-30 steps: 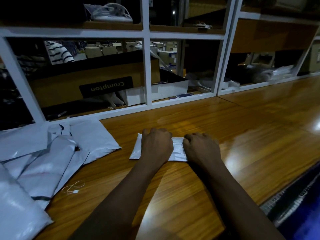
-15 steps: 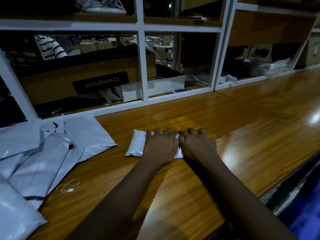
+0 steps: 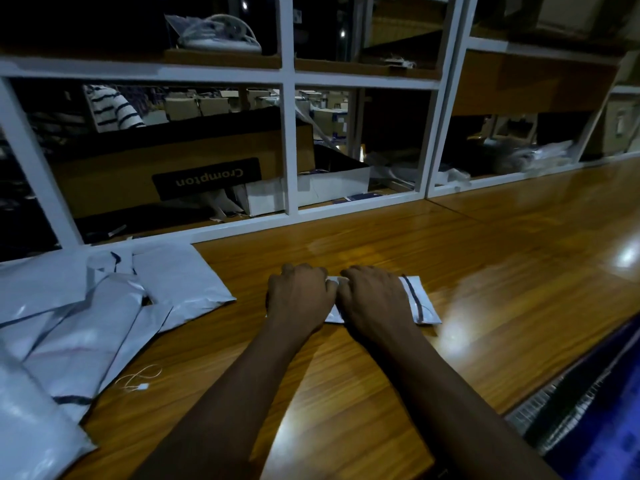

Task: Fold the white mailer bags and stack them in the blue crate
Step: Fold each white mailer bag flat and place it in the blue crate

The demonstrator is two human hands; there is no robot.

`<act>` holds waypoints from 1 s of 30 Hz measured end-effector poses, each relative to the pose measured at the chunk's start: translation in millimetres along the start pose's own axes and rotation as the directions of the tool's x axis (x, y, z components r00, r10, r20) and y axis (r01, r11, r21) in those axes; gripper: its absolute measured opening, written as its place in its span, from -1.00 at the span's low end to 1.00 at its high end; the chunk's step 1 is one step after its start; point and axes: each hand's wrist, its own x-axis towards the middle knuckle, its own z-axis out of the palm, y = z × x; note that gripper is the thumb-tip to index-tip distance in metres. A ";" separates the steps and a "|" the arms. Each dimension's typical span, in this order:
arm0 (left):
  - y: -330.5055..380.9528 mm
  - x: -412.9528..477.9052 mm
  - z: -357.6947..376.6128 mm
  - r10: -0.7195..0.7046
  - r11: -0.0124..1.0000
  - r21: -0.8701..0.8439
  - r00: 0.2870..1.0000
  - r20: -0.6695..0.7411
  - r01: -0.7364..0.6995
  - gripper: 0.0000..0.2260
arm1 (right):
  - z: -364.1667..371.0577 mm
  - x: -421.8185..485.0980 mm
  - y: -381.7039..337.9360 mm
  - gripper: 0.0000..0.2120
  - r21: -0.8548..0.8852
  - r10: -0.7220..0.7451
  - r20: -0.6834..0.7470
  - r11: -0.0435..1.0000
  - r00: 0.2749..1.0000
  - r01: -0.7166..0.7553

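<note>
White folded mailer bag (image 3: 419, 299) at 12 o'clock on surface (image 3: 485, 271), under my left hand (image 3: 299, 294) and right hand (image 3: 375, 297), both curled, knuckles pressing, gripping nothing I can see. Risk: slick plastic springs open once released. Blue crate (image 3: 609, 420) at 4 o'clock; unfolded pile (image 3: 86, 323) at 9.

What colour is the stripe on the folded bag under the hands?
Dark, black or navy, on the white folded bag; head view.

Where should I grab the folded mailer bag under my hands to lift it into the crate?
Take the folded mailer bag by its right end, the part showing past the right hand, coming in from the right. It lies flat on the wooden table, so slide the fingers under that free edge and put the thumb on top; that grip probably keeps the folds closed. The left hand covers the other end.
</note>
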 end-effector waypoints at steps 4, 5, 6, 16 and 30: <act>-9.4 -1.2 13.6 0.068 0.997 0.020 0.997 0.021 -0.069 -0.64 | 10.2 -5.8 0.8 -0.50 -0.183 -0.082 0.126 0.978 0.989 0.104; -11.7 -1.9 18.7 0.113 0.992 0.053 0.992 0.063 -0.116 -0.61 | 11.4 -6.5 1.5 -0.50 -0.200 -0.075 0.129 0.975 0.989 0.100; -13.3 -0.8 21.8 0.153 0.983 0.081 0.982 0.108 -0.162 -0.58 | 11.9 -5.7 1.4 -0.51 -0.206 -0.071 0.139 0.974 0.988 0.099; -24.4 -1.3 24.2 0.149 0.987 0.021 0.964 0.219 -0.157 -0.57 | 10.7 -11.5 -5.4 -0.56 -0.191 -0.088 0.156 0.975 0.984 0.118; -9.6 -18.0 -1.7 0.097 0.994 0.039 0.994 0.040 -0.099 -0.62 | -2.2 -16.6 8.5 -0.42 -0.285 0.154 0.162 0.953 0.975 -0.103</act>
